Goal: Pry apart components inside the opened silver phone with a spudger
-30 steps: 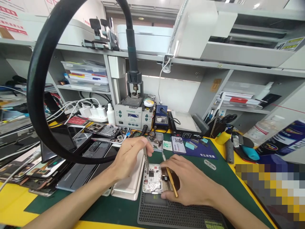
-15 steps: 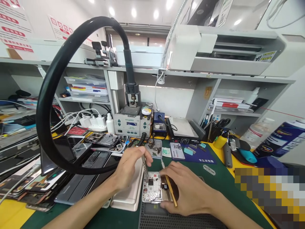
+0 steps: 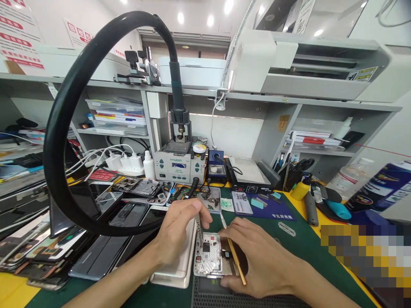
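At the near edge of the table (image 3: 308, 239), seen from the head camera, our left hand (image 3: 178, 233) has its fingers pinched on a pair of metal tweezers (image 3: 199, 226), tips down on the opened phone (image 3: 210, 259), which our right hand (image 3: 257, 256) steadies with fingers clenched on its gold frame. We judge a slip the main risk: a tilted tip could scratch the exposed board, or the phone could skid off the ribbed mat (image 3: 244, 299).
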Action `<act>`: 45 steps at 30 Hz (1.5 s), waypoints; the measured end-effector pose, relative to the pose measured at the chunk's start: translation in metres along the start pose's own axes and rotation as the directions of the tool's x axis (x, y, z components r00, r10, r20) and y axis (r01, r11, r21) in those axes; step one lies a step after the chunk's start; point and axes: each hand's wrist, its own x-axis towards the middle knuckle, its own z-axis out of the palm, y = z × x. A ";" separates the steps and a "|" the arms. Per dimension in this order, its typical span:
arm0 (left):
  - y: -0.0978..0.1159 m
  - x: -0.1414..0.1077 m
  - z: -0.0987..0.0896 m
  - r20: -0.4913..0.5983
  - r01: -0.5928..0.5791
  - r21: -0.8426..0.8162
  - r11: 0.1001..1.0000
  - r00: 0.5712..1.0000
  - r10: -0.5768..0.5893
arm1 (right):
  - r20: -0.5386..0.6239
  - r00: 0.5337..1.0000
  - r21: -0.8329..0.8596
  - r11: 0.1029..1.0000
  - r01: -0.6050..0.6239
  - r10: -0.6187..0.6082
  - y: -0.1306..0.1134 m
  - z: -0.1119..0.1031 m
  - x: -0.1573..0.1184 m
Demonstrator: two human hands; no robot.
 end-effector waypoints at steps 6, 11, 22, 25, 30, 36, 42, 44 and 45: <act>-0.003 -0.003 0.000 -0.009 0.001 0.005 1.000 1.000 -0.001 | 0.018 1.000 0.022 1.000 -0.018 0.017 -0.004 -0.004 -0.002; -0.004 -0.004 0.001 -0.015 -0.016 0.008 1.000 1.000 0.016 | 0.012 1.000 0.024 0.999 -0.022 0.022 -0.007 -0.002 -0.003; -0.003 -0.005 0.001 0.016 -0.023 -0.070 0.997 1.000 0.024 | 0.038 0.999 0.018 1.000 -0.012 0.011 -0.009 -0.006 -0.004; -0.003 -0.004 0.002 0.013 -0.009 -0.107 0.994 1.000 0.010 | -0.084 0.996 0.042 0.999 0.034 -0.031 -0.006 -0.006 -0.004; -0.001 -0.004 0.002 -0.005 0.066 -0.167 0.984 0.998 -0.068 | -0.329 0.944 0.125 0.991 0.051 -0.007 -0.003 -0.001 -0.001; 0.001 -0.002 0.002 -0.049 0.107 -0.240 0.965 0.991 -0.122 | -0.400 0.904 0.288 0.957 -0.029 0.148 -0.004 0.001 0.001; 0.004 0.000 0.003 -0.099 0.106 -0.307 0.946 0.985 -0.142 | -0.388 0.887 0.424 0.903 -0.070 0.251 -0.004 0.004 -0.001; 0.005 0.001 0.002 -0.120 0.092 -0.323 0.942 0.983 -0.136 | -0.368 0.879 0.498 0.863 -0.087 0.301 -0.005 0.004 -0.001; 0.006 0.002 0.001 -0.133 0.086 -0.330 0.940 0.982 -0.136 | -0.352 0.877 0.545 0.834 -0.093 0.327 -0.005 0.004 0.000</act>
